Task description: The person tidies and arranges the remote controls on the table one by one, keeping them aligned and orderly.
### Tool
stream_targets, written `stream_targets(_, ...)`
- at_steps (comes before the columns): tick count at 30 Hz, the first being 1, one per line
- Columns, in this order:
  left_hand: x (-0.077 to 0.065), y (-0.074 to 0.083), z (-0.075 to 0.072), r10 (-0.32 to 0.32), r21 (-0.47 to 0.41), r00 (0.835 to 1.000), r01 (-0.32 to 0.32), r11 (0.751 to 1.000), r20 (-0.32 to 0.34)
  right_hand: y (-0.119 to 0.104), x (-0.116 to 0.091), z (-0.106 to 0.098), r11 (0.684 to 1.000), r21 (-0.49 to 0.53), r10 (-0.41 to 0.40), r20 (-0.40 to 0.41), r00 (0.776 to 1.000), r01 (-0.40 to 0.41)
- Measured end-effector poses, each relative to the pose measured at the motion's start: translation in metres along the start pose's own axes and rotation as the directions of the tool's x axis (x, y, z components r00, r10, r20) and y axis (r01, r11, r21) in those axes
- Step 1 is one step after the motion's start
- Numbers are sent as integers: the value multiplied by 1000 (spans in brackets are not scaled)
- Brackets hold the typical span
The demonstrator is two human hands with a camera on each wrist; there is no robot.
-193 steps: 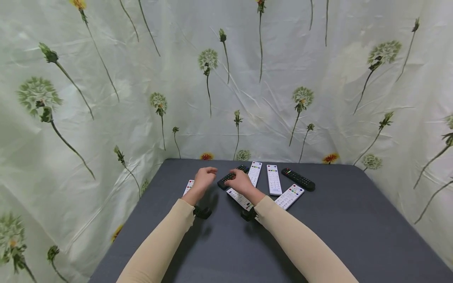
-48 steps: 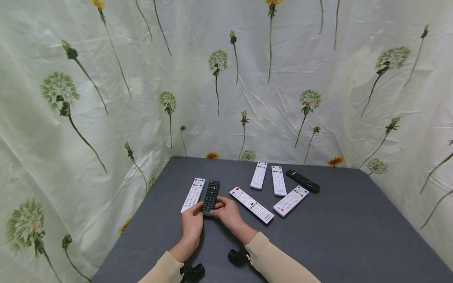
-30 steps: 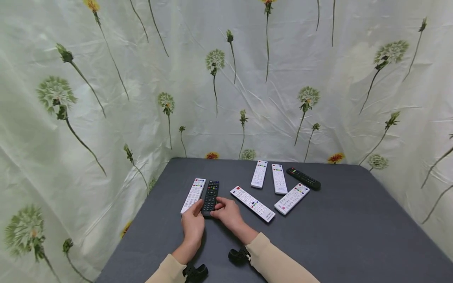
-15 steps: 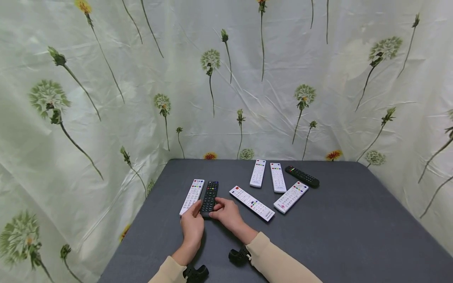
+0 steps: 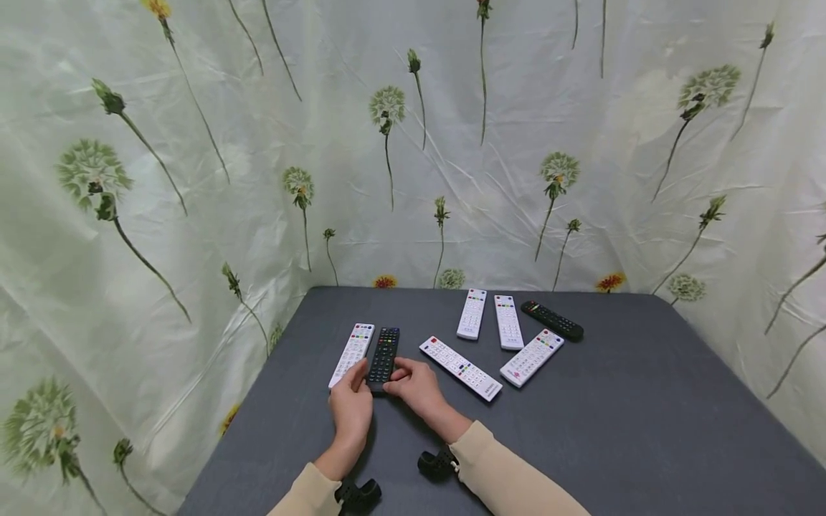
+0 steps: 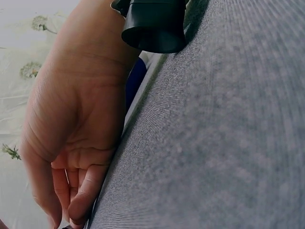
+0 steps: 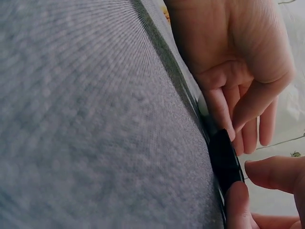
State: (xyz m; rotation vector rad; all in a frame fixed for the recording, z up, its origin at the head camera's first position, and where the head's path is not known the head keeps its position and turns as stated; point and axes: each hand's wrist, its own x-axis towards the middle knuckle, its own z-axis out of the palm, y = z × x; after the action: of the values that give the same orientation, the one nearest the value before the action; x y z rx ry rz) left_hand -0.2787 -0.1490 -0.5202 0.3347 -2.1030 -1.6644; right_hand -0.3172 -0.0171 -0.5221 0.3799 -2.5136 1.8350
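Observation:
In the head view a black remote control (image 5: 385, 350) lies on the dark grey table, its far end angled slightly right. My left hand (image 5: 351, 412) holds its near end from the left, and my right hand (image 5: 421, 393) grips the same end from the right. Just left of it, almost parallel, is a white remote control (image 5: 353, 351), its lower part close by my left fingers. The right wrist view shows the black remote's end (image 7: 224, 157) low against the table between the fingertips of both hands. In the left wrist view my left fingers (image 6: 86, 193) curve down beside the tabletop.
Right of my hands a longer white remote (image 5: 461, 368) lies diagonally. Beyond it are more white remotes (image 5: 472, 314) (image 5: 508, 322) (image 5: 532, 357) and a second black remote (image 5: 551, 320). A flowered curtain (image 5: 413, 143) hangs behind the table (image 5: 613, 430).
Since the oldest frame, the black remote has come from the back middle to beside the left white remote, and the long white remote lies turned differently. Over the last second hands and remotes stay nearly still.

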Motion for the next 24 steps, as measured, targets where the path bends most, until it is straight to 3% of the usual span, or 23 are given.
stream_targets(6, 1, 4, 6, 47, -40, 998, -49, 998, -50, -8, -1, -10, 996, 70, 54, -2, 999, -54)
stream_targets(14, 0, 11, 3, 100, -54, 991, -106, 993, -90, -27, 3, -28, 999, 12, 49, 40, 998, -49)
stream_targets(24, -2, 25, 2, 118, -63, 993, -118, 991, -6, -56, 3, -58, 997, -79, 7, 77, 997, -1)
